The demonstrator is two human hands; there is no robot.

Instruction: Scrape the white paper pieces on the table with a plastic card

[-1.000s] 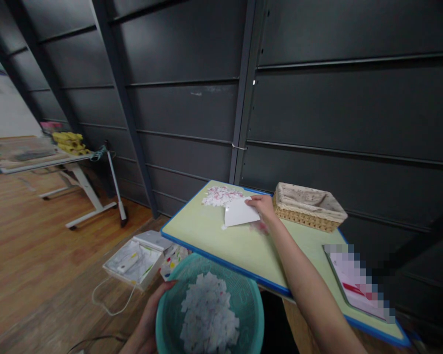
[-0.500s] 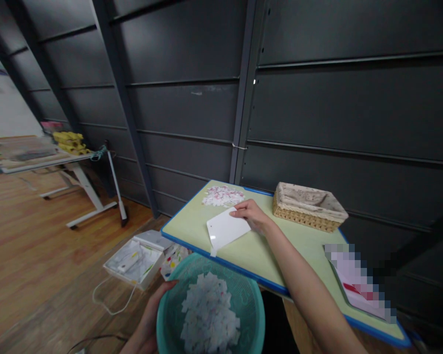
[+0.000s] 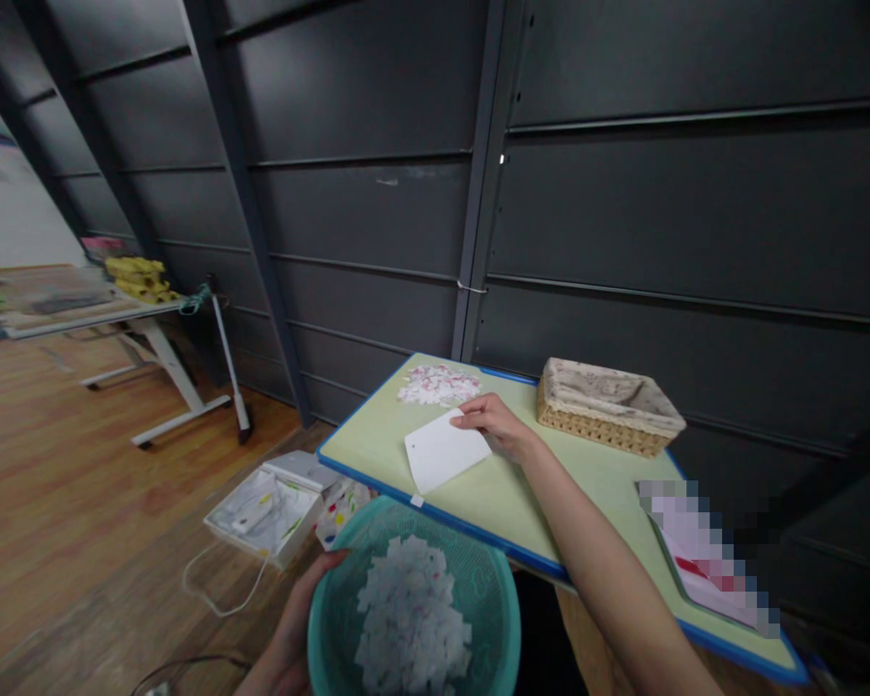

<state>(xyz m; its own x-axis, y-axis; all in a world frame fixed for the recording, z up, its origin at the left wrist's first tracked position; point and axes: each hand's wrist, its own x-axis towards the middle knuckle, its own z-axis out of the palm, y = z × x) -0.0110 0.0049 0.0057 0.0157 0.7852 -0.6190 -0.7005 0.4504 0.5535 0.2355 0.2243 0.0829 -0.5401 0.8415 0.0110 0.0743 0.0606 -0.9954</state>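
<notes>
My right hand (image 3: 489, 422) pinches the upper right part of a thin white plastic board (image 3: 446, 450) with a small hole near one corner. The board is held low over the yellow-green tabletop (image 3: 366, 435). My left hand (image 3: 308, 604) grips the left rim of a green plastic basket (image 3: 499, 619), just under the table's front edge. A heap of white paper scraps (image 3: 413, 619) lies in the basket. One small paper scrap (image 3: 417, 501) is at the table's blue edge, above the basket. Behind the board, a pile of white and pink scraps (image 3: 439, 385) rests on the table.
A lined wicker basket (image 3: 601, 437) stands at the table's back right. A pixelated flat object (image 3: 707, 561) lies on the right side. An open white box (image 3: 261, 512) with a cord sits on the floor at left. A dark panelled wall (image 3: 362, 222) rises behind.
The paper scrap has slipped from the board's lower corner to the table's edge. The board has tilted slightly and lost its glossy highlight. Both hands stay nearly in place.
</notes>
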